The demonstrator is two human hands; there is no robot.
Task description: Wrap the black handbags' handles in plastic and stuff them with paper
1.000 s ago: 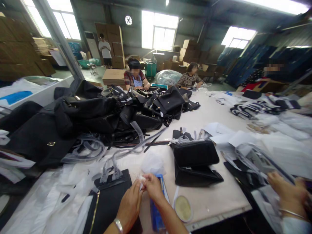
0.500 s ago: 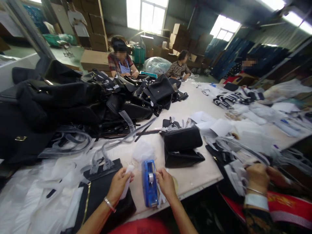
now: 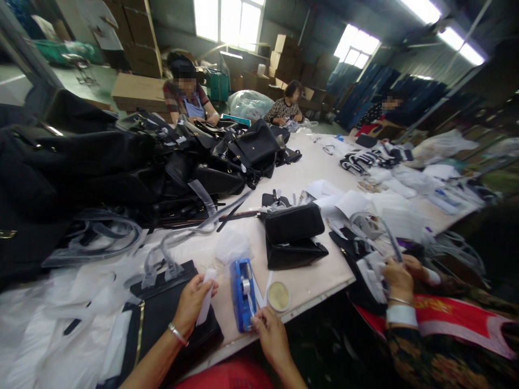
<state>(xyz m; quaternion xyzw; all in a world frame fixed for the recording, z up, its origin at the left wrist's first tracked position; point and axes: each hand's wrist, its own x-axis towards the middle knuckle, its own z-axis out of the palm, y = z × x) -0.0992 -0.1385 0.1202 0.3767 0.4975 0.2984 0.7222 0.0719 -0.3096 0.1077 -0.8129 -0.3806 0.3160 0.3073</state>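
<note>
Mostly Light and Soft, Best Kept to a Gentle Pinch

In the head view, with twelve o'clock pointing away from the wearer, the left hand [image 3: 192, 303] pinches a white strip [image 3: 206, 302] between thumb and fingers, above the black bag [image 3: 162, 310] lying at the near edge of the worktop [image 3: 340, 274]. Whether the strip touches the bag below, I cannot tell. It looks like paper or thin foam: very light, limp and easy to crease, so a loose grip near its upper end should do.

The blue tape dispenser [image 3: 237, 302], with a small tape roll [image 3: 246, 286] in it, stands at about three o'clock from the left hand. The right hand [image 3: 272, 334] is at its near end, around five o'clock, thumb and forefinger close together; whether they pinch any tape is too small to tell. The dispenser is probably rigid, best held by its side walls. Loose tape would likely cling to skin, so its very edge is the place to pinch.

The bag seems supple and heavier, its gold zip [image 3: 140, 330] liable to snag; its wrapped handles [image 3: 173, 270], toward eleven o'clock, look slippery under their plastic.
</note>
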